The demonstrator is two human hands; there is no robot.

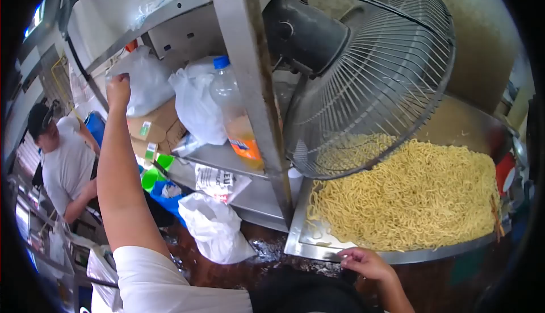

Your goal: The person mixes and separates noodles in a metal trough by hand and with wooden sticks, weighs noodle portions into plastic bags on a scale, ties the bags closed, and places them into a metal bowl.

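Note:
My left arm is stretched up and forward, and my left hand [118, 90] is closed at its end, beside the upper shelf and in front of a tied plastic bag [146, 80]. What the fingers hold, if anything, is too small to make out. Low in the view, my right hand [368, 263] is by the near edge of a metal tray [299, 246]. Its fingers are loosely bent and a little apart, with nothing visible in them. Yellow noodles [414, 199] lie heaped across the tray. A large black fan [374, 80] leans over them.
A metal shelf post [250, 69] stands between the fan and the shelves. Shelves hold an orange drink bottle [238, 120], white bags [201, 100] and a cardboard box [156, 125]. A white sack [213, 228] sits low down. Another person [65, 159] in a cap is at left.

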